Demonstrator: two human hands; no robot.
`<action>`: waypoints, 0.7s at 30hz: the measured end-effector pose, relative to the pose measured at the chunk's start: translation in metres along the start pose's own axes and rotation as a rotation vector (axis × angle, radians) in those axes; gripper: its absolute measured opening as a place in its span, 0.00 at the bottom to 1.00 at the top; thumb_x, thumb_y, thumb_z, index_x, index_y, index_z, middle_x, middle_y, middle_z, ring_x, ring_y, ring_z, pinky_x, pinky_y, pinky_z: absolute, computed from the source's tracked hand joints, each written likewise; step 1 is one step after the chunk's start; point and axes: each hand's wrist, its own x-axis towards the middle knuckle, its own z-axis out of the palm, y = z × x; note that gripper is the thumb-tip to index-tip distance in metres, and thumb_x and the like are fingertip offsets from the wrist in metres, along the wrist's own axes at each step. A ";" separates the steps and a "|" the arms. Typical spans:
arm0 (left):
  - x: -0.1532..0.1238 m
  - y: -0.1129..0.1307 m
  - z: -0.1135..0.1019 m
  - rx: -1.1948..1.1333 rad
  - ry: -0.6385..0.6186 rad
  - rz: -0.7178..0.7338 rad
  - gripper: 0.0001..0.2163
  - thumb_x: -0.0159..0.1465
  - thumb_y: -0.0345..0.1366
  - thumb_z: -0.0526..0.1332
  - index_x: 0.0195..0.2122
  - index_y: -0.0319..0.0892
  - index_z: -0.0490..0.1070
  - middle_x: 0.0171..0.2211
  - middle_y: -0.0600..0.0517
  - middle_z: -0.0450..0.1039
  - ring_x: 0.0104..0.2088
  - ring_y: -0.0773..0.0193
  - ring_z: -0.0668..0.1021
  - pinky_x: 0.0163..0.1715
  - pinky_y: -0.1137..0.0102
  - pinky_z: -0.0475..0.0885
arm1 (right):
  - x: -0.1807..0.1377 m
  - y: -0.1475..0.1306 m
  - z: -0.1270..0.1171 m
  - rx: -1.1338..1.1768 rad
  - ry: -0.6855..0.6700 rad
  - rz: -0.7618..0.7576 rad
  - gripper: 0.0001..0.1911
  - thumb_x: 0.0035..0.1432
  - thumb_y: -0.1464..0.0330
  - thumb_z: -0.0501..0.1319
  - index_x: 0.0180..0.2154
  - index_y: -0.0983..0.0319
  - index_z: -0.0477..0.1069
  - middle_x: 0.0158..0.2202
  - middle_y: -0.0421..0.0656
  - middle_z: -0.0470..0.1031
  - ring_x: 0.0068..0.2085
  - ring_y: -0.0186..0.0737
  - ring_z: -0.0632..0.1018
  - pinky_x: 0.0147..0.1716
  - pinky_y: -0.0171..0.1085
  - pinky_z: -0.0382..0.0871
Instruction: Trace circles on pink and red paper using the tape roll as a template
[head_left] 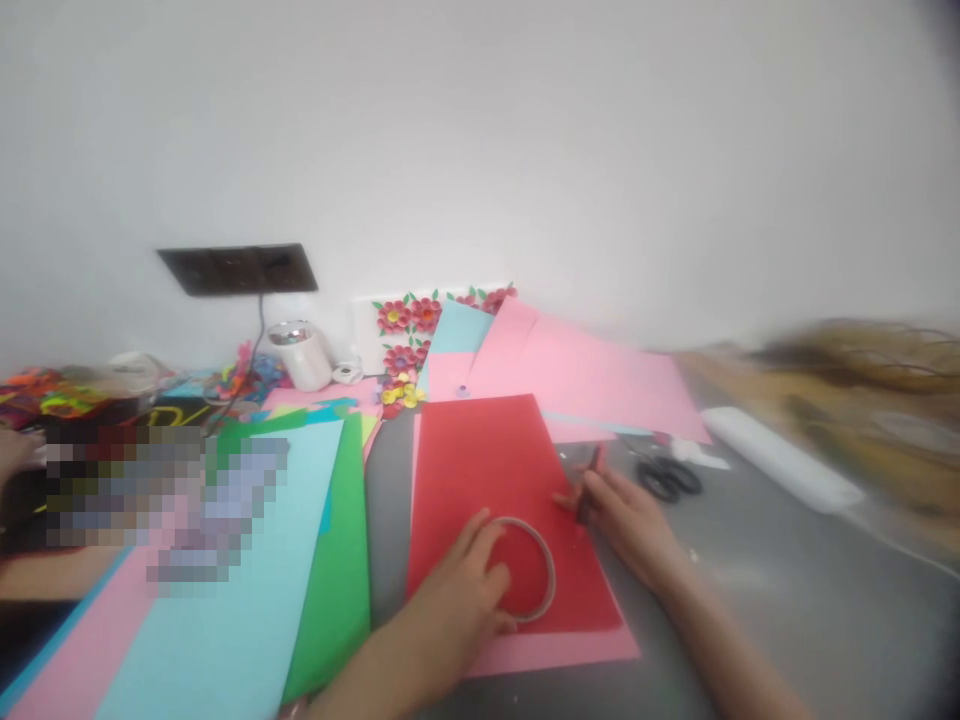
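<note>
A red sheet of paper [480, 455] lies in front of me, over a pink sheet [562, 652] that shows along its near edge. On the red sheet lies a thin pale ring [553, 575], with red showing through its middle. My left hand [461, 590] grips the left side of this ring, fingers curled at its rim. My right hand [630, 520], at the red sheet's right edge, is closed around a short dark stick-like object [589, 487]. Blur hides its exact kind. Black-handled scissors [667, 477] lie just beyond that hand.
Light blue [247, 590] and green sheets [337, 570] overlap on the left. Pink sheets [585, 370] lean at the back before a flower-decorated board [401, 318]. A white cup [301, 355] stands back left; a white roll [780, 460] lies right. Another person's hand [15, 455] shows far left.
</note>
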 end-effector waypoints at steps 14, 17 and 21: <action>0.024 0.005 0.034 0.277 0.337 0.200 0.09 0.58 0.36 0.64 0.29 0.35 0.69 0.47 0.36 0.69 0.56 0.48 0.66 0.52 0.58 0.68 | 0.002 0.001 -0.001 0.178 0.014 0.010 0.18 0.45 0.58 0.69 0.35 0.63 0.72 0.24 0.37 0.72 0.28 0.34 0.76 0.39 0.40 0.75; 0.029 0.005 0.037 0.296 0.324 0.235 0.07 0.59 0.36 0.64 0.28 0.38 0.70 0.39 0.43 0.73 0.55 0.50 0.67 0.54 0.55 0.64 | 0.002 0.003 -0.002 0.186 0.016 0.004 0.17 0.46 0.59 0.69 0.35 0.63 0.72 0.25 0.37 0.73 0.29 0.34 0.77 0.40 0.41 0.75; 0.033 0.009 0.038 0.345 0.290 0.283 0.09 0.57 0.38 0.65 0.25 0.40 0.71 0.28 0.49 0.73 0.54 0.49 0.68 0.57 0.54 0.60 | 0.002 0.006 -0.002 0.177 0.024 -0.015 0.14 0.48 0.59 0.67 0.33 0.62 0.72 0.26 0.37 0.73 0.30 0.34 0.77 0.40 0.40 0.74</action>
